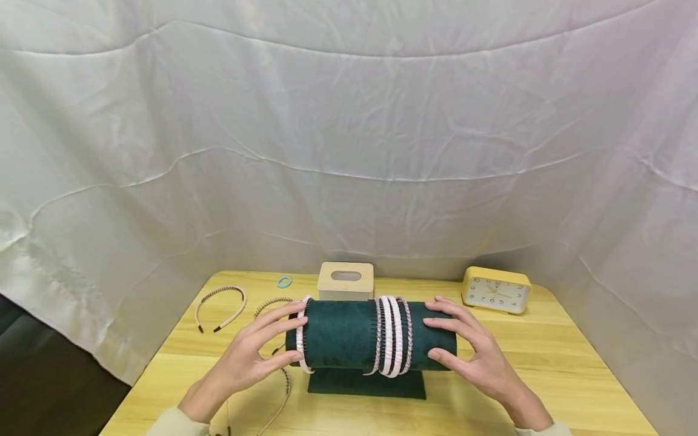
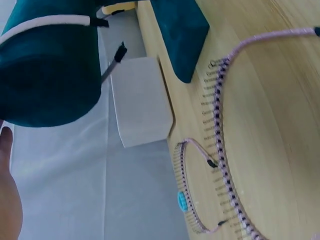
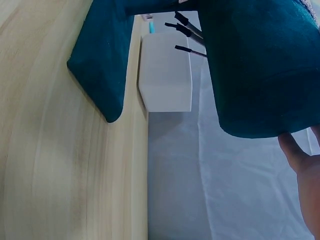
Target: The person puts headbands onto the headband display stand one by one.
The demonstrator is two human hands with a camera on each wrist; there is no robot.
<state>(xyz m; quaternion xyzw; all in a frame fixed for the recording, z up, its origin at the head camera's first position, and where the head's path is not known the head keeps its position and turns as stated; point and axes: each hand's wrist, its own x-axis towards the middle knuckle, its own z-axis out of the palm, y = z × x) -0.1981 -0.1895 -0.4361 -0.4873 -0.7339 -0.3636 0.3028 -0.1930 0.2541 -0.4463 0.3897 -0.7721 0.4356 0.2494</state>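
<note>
A dark green velvet roll (image 1: pixel 340 333) stands on its matching base (image 1: pixel 366 384), with hairbands fitted over it. My left hand (image 1: pixel 248 351) is at the roll's left end, fingers above and thumb lower in front, holding a white hairband (image 1: pixel 301 339) there. At the right end my right hand (image 1: pixel 477 348) grips the bare velvet, fingers over the top and thumb in front. Between the hands, right of the middle, several white and pinkish braided hairbands (image 1: pixel 397 336) sit close together. In the right wrist view, dark hairband tips (image 3: pixel 185 30) stick out past the roll.
Toothed hairbands lie on the wooden table at the left: one farther back (image 1: pixel 243 301), another partly behind the left hand (image 1: pixel 286 387). A blue ring (image 1: pixel 284 281), a tissue box (image 1: pixel 346 284) and a yellow clock (image 1: pixel 496 289) stand along the back, before a grey curtain (image 1: pixel 349 121).
</note>
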